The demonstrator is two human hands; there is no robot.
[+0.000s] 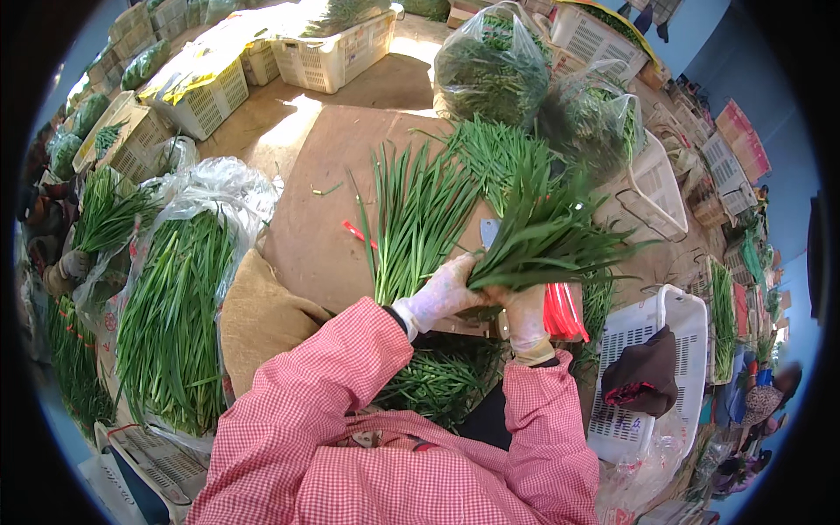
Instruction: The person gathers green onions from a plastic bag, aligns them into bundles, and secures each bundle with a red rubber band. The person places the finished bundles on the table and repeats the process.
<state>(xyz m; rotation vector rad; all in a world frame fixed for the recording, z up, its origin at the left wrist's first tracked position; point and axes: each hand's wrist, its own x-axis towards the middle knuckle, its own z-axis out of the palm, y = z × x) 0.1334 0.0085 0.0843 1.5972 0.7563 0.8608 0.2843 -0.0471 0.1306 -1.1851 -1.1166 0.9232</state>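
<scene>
My gloved left hand and gloved right hand are closed round the lower end of a bunch of flat, dark green leafy stalks, which fans out up and to the right. Both hands are close together at the front of a brown board. Loose long greens lie just left of the bunch, with another pile behind it. Red strips lie beside my right hand, and another left of the greens. A small metal piece shows partly behind the bunch.
Bagged greens and sacking are at my left, more greens below the board. A white crate with dark cloth is at right. Crates and bags of greens stand behind. Other people are at the left and right edges.
</scene>
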